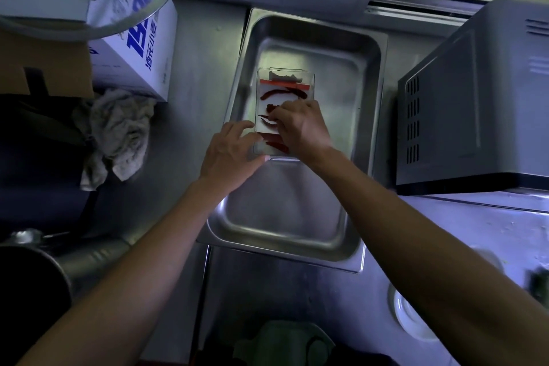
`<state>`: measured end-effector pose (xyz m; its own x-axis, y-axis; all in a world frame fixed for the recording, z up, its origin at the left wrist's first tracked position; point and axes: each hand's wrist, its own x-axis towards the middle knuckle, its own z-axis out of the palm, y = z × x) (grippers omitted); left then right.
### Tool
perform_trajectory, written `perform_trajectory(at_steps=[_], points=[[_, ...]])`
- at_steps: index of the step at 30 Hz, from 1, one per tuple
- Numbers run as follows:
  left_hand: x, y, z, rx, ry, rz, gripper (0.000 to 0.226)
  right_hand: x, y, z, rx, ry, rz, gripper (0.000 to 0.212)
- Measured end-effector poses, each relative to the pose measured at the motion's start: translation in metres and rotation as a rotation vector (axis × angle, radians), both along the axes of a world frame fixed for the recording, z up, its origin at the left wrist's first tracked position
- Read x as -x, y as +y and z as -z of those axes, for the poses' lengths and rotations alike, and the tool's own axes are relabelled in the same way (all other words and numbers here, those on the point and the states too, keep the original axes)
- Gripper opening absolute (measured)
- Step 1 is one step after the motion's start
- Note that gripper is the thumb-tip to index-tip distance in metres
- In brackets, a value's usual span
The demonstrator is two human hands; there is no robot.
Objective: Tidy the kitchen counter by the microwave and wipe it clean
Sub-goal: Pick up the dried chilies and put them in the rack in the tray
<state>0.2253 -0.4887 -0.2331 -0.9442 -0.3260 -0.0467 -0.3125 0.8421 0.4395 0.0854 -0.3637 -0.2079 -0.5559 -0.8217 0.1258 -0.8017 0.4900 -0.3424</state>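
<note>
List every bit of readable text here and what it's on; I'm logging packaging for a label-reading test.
"15" in large blue digits, the rest cut off: white carton.
Smaller blue Chinese characters beside it on the carton: too blurred to read.
Clear box of dried chillies, steel tray, microwave: no readable text.

The scene is dim with a cold bluish cast. Soft glare shows on the near-left rim of the steel tray (221,211) and on the pale counter (475,217) at right. Wide-angle bending curves the edges, and the near corners sink into dark blur.
</note>
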Motion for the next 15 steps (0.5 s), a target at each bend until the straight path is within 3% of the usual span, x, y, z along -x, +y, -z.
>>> perform_trajectory(at_steps=[6,12,15], points=[[-0.002,0.002,0.001,0.042,0.006,0.009,0.044,-0.011,0.018,-0.008,0.085,0.043,0.013,0.038],[-0.002,0.004,0.0,0.016,0.0,-0.005,0.041,-0.01,0.025,0.0,0.008,0.08,-0.005,0.015],[-0.002,0.004,-0.001,0.012,0.001,-0.011,0.037,-0.007,0.019,0.001,-0.009,0.041,-0.015,0.033]])
